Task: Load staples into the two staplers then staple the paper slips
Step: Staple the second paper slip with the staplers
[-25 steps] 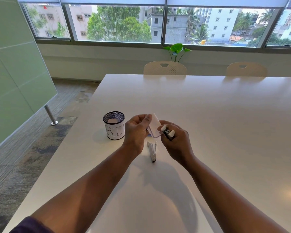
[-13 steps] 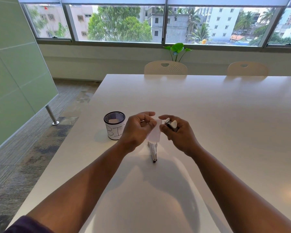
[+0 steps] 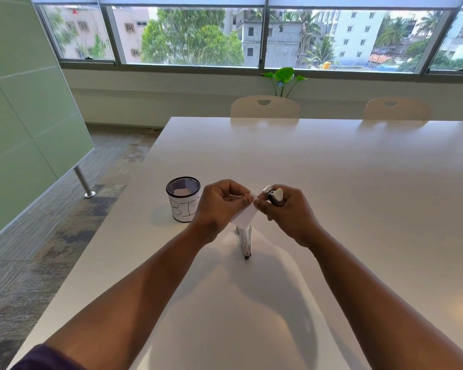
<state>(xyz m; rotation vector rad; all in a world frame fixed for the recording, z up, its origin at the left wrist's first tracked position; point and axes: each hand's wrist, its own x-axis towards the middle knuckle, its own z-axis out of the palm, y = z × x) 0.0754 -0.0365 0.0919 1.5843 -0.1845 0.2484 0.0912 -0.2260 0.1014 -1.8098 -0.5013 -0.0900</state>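
Observation:
A white paper slip [image 3: 245, 216] hangs between my two hands above the table. My left hand [image 3: 219, 206] pinches its upper left part. My right hand [image 3: 289, 212] grips a small white-and-metal stapler [image 3: 273, 194] and touches the slip's top right corner with its fingertips. The stapler's nose points up and to the left, just above the slip. A second stapler [image 3: 244, 240], silver and white, lies on the white table [image 3: 332, 182] right below the slip, lengthwise toward me.
A black mesh cup [image 3: 183, 200] with a label reading "BI" stands left of my left hand, with white paper inside. Two cream chairs [image 3: 265, 106] stand at the far table edge. The table's left edge drops to carpeted floor.
My hands have risen slightly and drawn the slip out between them. The slip now hangs lower and flatter. The stapler in my right hand has tilted more upright.

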